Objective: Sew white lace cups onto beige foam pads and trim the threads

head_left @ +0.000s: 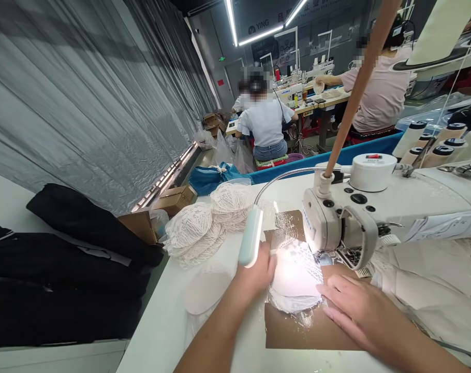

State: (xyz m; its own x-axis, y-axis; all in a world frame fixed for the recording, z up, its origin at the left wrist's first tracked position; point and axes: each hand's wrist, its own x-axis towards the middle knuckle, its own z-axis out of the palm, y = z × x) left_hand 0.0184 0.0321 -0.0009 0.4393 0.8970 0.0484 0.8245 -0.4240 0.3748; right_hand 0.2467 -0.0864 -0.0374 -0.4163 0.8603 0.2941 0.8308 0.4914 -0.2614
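A white lace cup piece (295, 280), layered with smooth pale fabric and brightly lit, lies beneath the needle end of a white sewing machine (323, 223). My left hand (259, 272) grips its left edge, with some fingers hidden behind the pale green lamp (251, 235). On the opposite side, my right hand (350, 305) has its fingertips closed on the edge near the needle. Brown sheeting (297, 331) covers the table under the piece. A plain round pad (206, 292) rests beside my left forearm.
Stacked lace pieces (194, 233) sit at the table's far left. Cream fabric (433, 280) spreads at right below the machine arm. Thread cones (441, 153) stand behind it. Dark clothing (64, 280) lies at left. Several people work at machines ahead, beyond a blue cloth barrier (290, 168).
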